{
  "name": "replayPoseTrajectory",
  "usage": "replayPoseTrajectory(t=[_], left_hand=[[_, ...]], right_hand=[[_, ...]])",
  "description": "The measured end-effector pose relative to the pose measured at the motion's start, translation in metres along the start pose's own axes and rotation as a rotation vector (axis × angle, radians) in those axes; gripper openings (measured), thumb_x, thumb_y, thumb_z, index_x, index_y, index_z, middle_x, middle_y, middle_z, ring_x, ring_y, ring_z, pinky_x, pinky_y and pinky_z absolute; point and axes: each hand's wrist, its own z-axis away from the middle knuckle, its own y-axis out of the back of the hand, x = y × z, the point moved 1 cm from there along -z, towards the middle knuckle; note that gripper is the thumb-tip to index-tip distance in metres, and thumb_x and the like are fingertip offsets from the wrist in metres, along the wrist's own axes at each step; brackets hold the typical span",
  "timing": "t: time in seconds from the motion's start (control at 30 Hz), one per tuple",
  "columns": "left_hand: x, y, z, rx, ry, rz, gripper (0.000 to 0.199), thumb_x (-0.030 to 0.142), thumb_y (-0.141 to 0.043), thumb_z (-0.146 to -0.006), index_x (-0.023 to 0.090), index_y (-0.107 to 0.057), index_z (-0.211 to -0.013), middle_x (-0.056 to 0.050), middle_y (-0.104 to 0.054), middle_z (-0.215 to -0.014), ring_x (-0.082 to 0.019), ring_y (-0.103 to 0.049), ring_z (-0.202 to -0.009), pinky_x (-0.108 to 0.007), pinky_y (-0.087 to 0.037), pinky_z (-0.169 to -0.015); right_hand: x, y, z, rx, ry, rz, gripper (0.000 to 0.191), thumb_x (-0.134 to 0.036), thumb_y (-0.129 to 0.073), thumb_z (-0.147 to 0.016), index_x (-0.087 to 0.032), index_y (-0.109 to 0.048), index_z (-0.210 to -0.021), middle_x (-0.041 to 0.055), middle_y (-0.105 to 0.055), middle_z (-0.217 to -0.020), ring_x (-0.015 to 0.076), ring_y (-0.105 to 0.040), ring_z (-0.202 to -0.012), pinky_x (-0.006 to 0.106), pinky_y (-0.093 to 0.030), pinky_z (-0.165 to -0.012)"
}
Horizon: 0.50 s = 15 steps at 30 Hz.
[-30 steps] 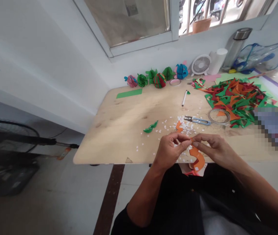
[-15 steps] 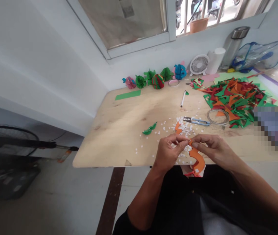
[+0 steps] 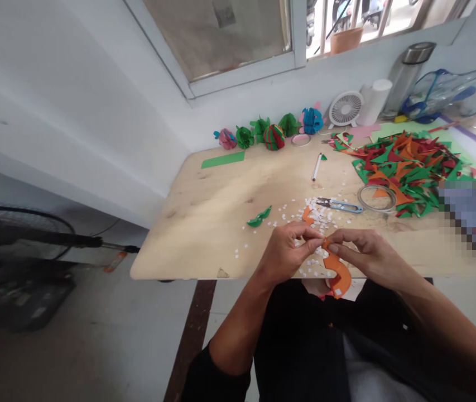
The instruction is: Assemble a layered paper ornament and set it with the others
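Between my two hands is a curved orange paper piece [image 3: 339, 274], whose lower curl hangs past the table's front edge and carries a small white square. My left hand [image 3: 290, 250] pinches at its upper end with thumb and forefinger. Close beside it, my right hand [image 3: 359, 251] also pinches the upper part of the paper. Small white squares [image 3: 319, 215] lie scattered under and beyond the hands. Among them rest another orange paper piece [image 3: 308, 216] and blue-handled thread snips [image 3: 342, 205]. Left of the hands lies a wavy green paper piece [image 3: 259, 216].
A heap of red, green and orange paper scraps [image 3: 413, 164] fills the table's right side, with a tape ring [image 3: 376, 198] before it. Folded paper figures [image 3: 274, 137] line the wall near a small white fan [image 3: 346, 109] and bottle [image 3: 409, 78]. A pen [image 3: 317, 166] lies mid-table.
Both hands keep their pinch on the orange paper, nearly in place. The camera view has shifted slightly, moving the table and its objects a little to the right.
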Motion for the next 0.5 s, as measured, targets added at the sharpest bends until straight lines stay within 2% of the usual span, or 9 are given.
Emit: replayPoseTrajectory(t=[0.13, 0.3, 0.5], left_hand=[[0.0016, -0.0011, 0.0025, -0.011, -0.006, -0.015, 0.011, 0.025, -0.065, -0.081, 0.018, -0.072, -0.075, -0.003, -0.072, -0.075, -0.015, -0.064, -0.071, -0.027, -0.048, -0.071], [-0.0004, -0.0034, 0.0013, -0.034, 0.07, 0.128, 0.016, 0.029, -0.063, -0.081, 0.016, -0.072, -0.075, -0.004, -0.071, -0.074, -0.014, -0.061, -0.068, -0.026, -0.046, -0.067], [-0.0021, -0.0051, -0.0034, -0.034, 0.09, 0.186, 0.014, 0.03, -0.069, -0.076, 0.017, -0.074, -0.076, -0.005, -0.072, -0.079, -0.017, -0.063, -0.076, -0.029, -0.046, -0.074]], right_hand=[[-0.0012, -0.0013, 0.0053, -0.016, -0.034, -0.045, 0.024, -0.043, -0.059, -0.085, -0.023, -0.07, -0.078, 0.0013, -0.065, -0.07, 0.0184, -0.063, -0.066, 0.027, -0.049, -0.057], [0.0008, -0.0014, 0.0048, -0.077, -0.105, -0.199, 0.028, -0.046, -0.06, -0.085, -0.02, -0.068, -0.08, 0.0007, -0.063, -0.065, 0.016, -0.061, -0.057, 0.029, -0.052, -0.057], [0.0068, 0.005, 0.0001, -0.029, -0.058, -0.197, 0.03, -0.047, -0.061, -0.083, -0.02, -0.071, -0.079, 0.0031, -0.064, -0.072, 0.0172, -0.059, -0.068, 0.028, -0.05, -0.06]])
